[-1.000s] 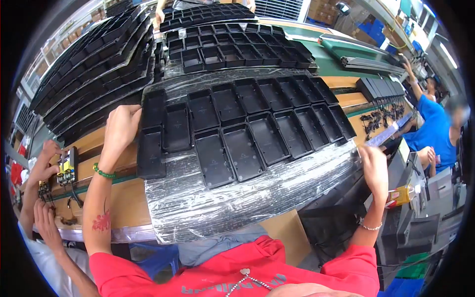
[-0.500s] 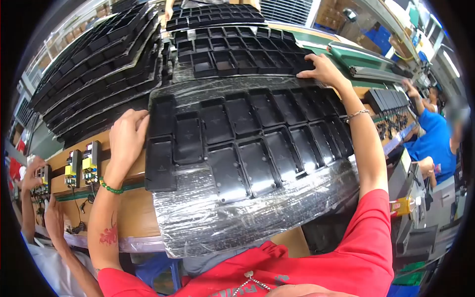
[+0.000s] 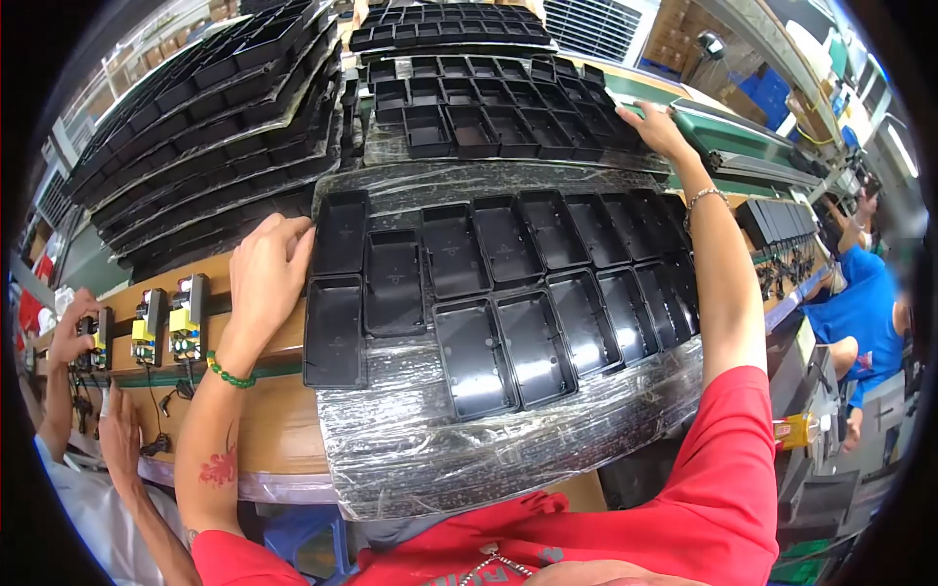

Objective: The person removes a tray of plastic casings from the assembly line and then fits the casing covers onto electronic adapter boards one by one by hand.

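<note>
In front of me lies a board wrapped in clear plastic [image 3: 420, 464], with rows of open black plastic cases [image 3: 532, 337] on it. My left hand [image 3: 269, 269] is closed, its curled fingers against the board's left edge beside the cases. What those fingers pinch, if anything, is hidden. My right arm reaches across the board's right side. At its end my right hand [image 3: 664, 132] is open, with fingers stretched out by the right corner of a farther layer of black cases [image 3: 508, 127]. Some of its fingers are hidden.
A tall stack of black case trays [image 3: 205, 146] rises at the left. On the wooden bench [image 3: 283, 430] stand several circuit boards [image 3: 188, 317]; a co-worker's hands [image 3: 78, 327] work beside them. At the right are a green conveyor [image 3: 743, 137], black adapters [image 3: 777, 230] and a person in blue [image 3: 855, 308].
The whole view has shifted slightly, so the board and cases appear farther right. My right hand sits slightly farther back from the cases' corner. My left hand stays at the board's left edge.
</note>
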`<state>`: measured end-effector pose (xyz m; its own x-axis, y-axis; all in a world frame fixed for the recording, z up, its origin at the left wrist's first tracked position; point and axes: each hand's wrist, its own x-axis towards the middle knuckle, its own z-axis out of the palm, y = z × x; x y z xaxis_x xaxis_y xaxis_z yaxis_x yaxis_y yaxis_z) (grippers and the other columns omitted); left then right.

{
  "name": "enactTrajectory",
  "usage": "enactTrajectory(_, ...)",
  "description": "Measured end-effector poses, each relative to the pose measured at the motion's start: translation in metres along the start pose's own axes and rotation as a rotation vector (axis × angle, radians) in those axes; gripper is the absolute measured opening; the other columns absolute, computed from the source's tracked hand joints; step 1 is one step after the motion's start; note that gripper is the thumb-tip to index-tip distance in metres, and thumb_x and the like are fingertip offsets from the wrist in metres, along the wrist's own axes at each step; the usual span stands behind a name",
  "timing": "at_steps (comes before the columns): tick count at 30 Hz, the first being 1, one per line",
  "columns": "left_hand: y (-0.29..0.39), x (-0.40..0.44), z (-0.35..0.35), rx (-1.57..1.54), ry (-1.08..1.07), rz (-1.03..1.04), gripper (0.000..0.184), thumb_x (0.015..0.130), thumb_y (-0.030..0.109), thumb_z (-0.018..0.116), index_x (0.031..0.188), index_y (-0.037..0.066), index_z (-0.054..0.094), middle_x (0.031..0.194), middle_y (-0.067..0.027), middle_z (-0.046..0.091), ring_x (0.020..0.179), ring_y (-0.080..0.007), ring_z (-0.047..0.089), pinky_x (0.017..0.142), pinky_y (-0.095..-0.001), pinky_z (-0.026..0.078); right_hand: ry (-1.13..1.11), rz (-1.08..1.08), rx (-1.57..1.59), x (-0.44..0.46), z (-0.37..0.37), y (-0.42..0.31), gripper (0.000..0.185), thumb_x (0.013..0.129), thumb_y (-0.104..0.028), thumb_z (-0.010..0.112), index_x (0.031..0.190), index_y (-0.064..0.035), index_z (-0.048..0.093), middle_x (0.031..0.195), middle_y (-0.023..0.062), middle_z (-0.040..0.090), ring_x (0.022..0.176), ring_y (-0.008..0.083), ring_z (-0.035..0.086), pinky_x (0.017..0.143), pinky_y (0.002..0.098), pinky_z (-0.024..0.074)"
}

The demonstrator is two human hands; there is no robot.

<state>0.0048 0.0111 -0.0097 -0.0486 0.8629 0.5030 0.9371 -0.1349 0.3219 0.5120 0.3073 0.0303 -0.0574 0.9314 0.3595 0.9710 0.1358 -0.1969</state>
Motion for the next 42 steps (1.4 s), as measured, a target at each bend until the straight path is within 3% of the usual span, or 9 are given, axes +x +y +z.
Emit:
enactTrajectory(14, 0.001, 0.001, 0.001, 0.015, 0.012, -0.007, 0.02, 0.094, 0.018, 0.067, 0.101, 0.001, 0.074, 0.08, -0.0134, 0.063, 0.077, -0.0362, 0.065, 0.069, -0.0455, 0.049, -0.229, 0.096, 0.784, -0.024, -0.021, -0.007, 0.06, 0.108, -0.039, 0.045, 0.154, -0.0009, 0.037, 0.153, 0.0245, 0.045, 0.145, 0.0329, 0.04, 0.118, 0.0428, 0.0319)
enactTrajectory(16, -0.001, 0.001, 0.001, 0.017, 0.014, -0.005, 0.021, 0.094, 0.019, 0.066, 0.102, 0.002, 0.074, 0.081, -0.0134, 0.064, 0.078, -0.0363, 0.065, 0.069, -0.0459, 0.049, -0.152, 0.094, 0.802, -0.016, -0.014, -0.002, 0.055, 0.107, -0.036, 0.048, 0.15, -0.0014, 0.043, 0.147, 0.0232, 0.053, 0.14, 0.0323, 0.047, 0.116, 0.0401, 0.0358)
enactTrajectory(18, 0.001, 0.001, 0.001, 0.021, 0.005, -0.008, 0.021, 0.094, 0.02, 0.066, 0.102, 0.002, 0.074, 0.082, -0.0135, 0.064, 0.078, -0.0363, 0.065, 0.07, -0.046, 0.05, -0.005, -0.127, 0.103, -0.004, -0.018, 0.004, 0.047, 0.103, -0.027, 0.054, 0.142, -0.0011, 0.054, 0.135, 0.0229, 0.063, 0.131, 0.0325, 0.057, 0.111, 0.0381, 0.0414)
enactTrajectory(19, 0.002, 0.001, 0.0, 0.041, -0.004, -0.019, 0.021, 0.094, 0.02, 0.066, 0.101, 0.002, 0.074, 0.082, -0.0136, 0.065, 0.078, -0.0363, 0.065, 0.07, -0.046, 0.05, 0.082, -0.303, 0.131, -0.018, -0.029, -0.012, 0.036, 0.099, -0.019, 0.059, 0.129, -0.0013, 0.064, 0.122, 0.0226, 0.07, 0.117, 0.0345, 0.066, 0.103, 0.0381, 0.0481)
enactTrajectory(27, -0.002, 0.001, 0.004, 0.045, 0.043, 0.032, 0.021, 0.094, 0.019, 0.066, 0.1, 0.001, 0.075, 0.083, -0.0146, 0.066, 0.079, -0.0375, 0.065, 0.07, -0.0466, 0.051, 0.117, -0.962, 0.155, -0.089, -0.048, -0.171, 0.024, 0.092, -0.014, 0.064, 0.109, 0.001, 0.072, 0.103, 0.0185, 0.072, 0.102, 0.0372, 0.067, 0.092, 0.0436, 0.0534)
enactTrajectory(32, 0.003, -0.001, -0.002, 0.005, 0.026, 0.038, 0.021, 0.094, 0.018, 0.066, 0.101, 0.002, 0.075, 0.083, -0.0149, 0.065, 0.079, -0.0373, 0.065, 0.071, -0.0465, 0.05, 0.124, -0.808, -0.105, -0.193, -0.074, -0.198, 0.012, 0.083, -0.003, 0.059, 0.09, 0.0029, 0.066, 0.109, 0.0209, 0.069, 0.106, 0.0378, 0.065, 0.093, 0.0437, 0.0524)
enactTrajectory(36, 0.002, -0.002, 0.0, 0.0, 0.015, 0.037, 0.02, 0.095, 0.017, 0.065, 0.102, 0.001, 0.074, 0.083, -0.0145, 0.065, 0.08, -0.0369, 0.065, 0.071, -0.0465, 0.05, 0.158, -0.428, -0.298, -0.234, -0.095, -0.118, 0.028, 0.094, -0.009, 0.057, 0.117, 0.0045, 0.061, 0.125, 0.029, 0.06, 0.113, 0.0443, 0.061, 0.098, 0.0516, 0.0484)
enactTrajectory(38, 0.002, -0.002, 0.001, 0.009, 0.034, 0.043, 0.019, 0.095, 0.017, 0.064, 0.102, 0.001, 0.074, 0.083, -0.0147, 0.065, 0.079, -0.0372, 0.065, 0.07, -0.0466, 0.05, -0.105, -0.105, -0.297, -0.244, -0.103, -0.08, 0.037, 0.101, -0.02, 0.056, 0.13, 0.0022, 0.057, 0.129, 0.0308, 0.058, 0.117, 0.0461, 0.058, 0.102, 0.0499, 0.0468)
enactTrajectory(42, -0.001, -0.002, 0.003, 0.026, 0.057, 0.083, 0.019, 0.095, 0.016, 0.064, 0.103, 0.001, 0.073, 0.082, -0.016, 0.063, 0.077, -0.0382, 0.064, 0.068, -0.0467, 0.048, -0.248, -0.061, -0.033, -0.263, -0.113, -0.056, 0.047, 0.1, -0.028, 0.061, 0.137, -0.0001, 0.057, 0.13, 0.0267, 0.062, 0.124, 0.0417, 0.057, 0.106, 0.0435, 0.0445)
